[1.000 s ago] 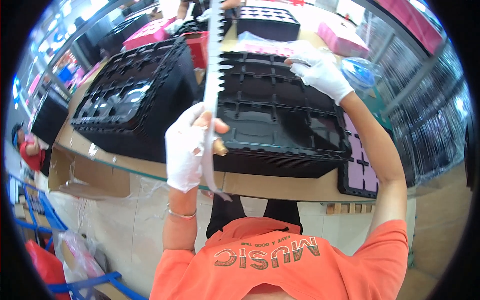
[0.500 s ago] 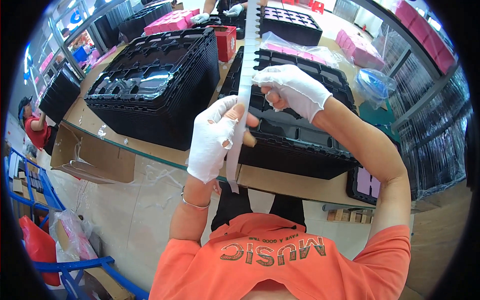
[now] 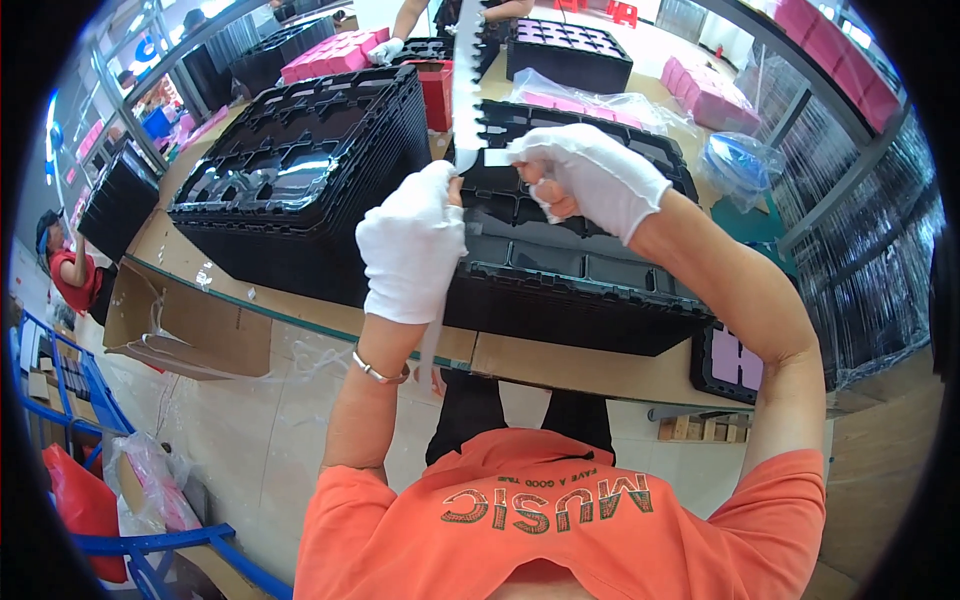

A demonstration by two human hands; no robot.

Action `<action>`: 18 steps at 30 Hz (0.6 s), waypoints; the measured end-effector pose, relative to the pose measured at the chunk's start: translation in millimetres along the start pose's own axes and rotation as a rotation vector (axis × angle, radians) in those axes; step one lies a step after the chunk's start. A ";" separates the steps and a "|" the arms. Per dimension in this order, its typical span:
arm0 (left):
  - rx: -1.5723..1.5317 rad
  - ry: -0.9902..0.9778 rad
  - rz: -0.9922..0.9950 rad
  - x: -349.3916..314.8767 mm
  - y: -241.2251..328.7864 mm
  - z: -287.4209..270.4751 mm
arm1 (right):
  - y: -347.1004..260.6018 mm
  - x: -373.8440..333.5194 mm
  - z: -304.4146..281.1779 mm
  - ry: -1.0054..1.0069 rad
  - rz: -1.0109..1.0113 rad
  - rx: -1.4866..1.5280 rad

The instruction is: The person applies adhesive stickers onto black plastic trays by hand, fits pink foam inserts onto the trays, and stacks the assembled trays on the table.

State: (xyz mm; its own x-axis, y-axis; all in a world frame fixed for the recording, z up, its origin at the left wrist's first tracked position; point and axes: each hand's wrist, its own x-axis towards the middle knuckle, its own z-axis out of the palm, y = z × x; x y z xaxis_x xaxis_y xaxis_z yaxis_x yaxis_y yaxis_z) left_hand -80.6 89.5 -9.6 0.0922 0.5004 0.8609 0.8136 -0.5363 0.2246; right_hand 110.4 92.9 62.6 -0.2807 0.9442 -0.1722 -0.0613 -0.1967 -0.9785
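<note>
My left hand, in a white glove with bare fingertips showing, is closed round a long white strip of labels. The strip runs upward from the fist, its right edge notched, and its tail hangs below my wrist. To the right, my gloved right hand pinches a small white label between thumb and finger, just apart from the strip. Both hands are over a stack of black plastic trays, whose top tray has rectangular pockets.
A taller stack of black trays stands left, with a red box behind it. Pink blocks and a bagged blue roll lie at right. A co-worker's gloved hand is across the table. An open carton sits below the left edge.
My left hand has turned knuckles up and shifted left with the strip. A small white label now shows separately at my right fingertips. The right hand has barely moved.
</note>
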 end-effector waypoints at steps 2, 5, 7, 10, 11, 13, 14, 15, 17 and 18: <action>-0.143 -0.050 -0.103 -0.6 -10.5 1.0 | -7.6 -15.4 -16.2 0.045 -0.047 -0.058; -0.400 -0.174 -0.407 -1.1 -16.2 -12.2 | -4.7 -50.7 -71.2 0.121 -0.191 -0.231; -0.583 -0.157 -0.588 1.9 -13.3 -13.5 | -3.9 -80.0 -105.7 0.237 -0.090 -0.432; -0.626 -0.218 -0.622 4.0 -19.9 -14.3 | 7.3 -100.0 -129.7 0.269 0.086 -0.769; -0.608 -0.219 -0.613 5.0 -16.9 -12.5 | 14.8 -102.0 -135.1 0.263 0.088 -0.880; -0.613 -0.227 -0.627 5.7 -14.2 -10.0 | 20.1 -102.5 -135.9 0.265 0.083 -1.078; -0.620 -0.238 -0.623 4.9 -13.3 -8.8 | 24.5 -102.3 -136.8 0.249 0.108 -1.145; -0.620 -0.230 -0.627 4.2 -12.4 -8.1 | 29.7 -102.2 -138.4 0.233 0.132 -1.211; -0.620 -0.215 -0.641 -0.5 -16.6 -9.2 | 38.6 -109.3 -135.6 0.301 0.113 -1.323; -0.596 -0.212 -0.640 -1.5 -17.9 -10.8 | 33.2 -117.5 -133.6 0.240 -0.005 -1.596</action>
State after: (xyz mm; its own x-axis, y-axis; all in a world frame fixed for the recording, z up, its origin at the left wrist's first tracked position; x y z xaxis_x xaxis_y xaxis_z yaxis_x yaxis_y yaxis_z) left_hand -101.4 91.0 -10.0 -0.1242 0.9077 0.4008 0.3179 -0.3463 0.8826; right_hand 269.3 10.8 35.2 -0.1257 0.9916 -0.0316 0.9901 0.1234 -0.0667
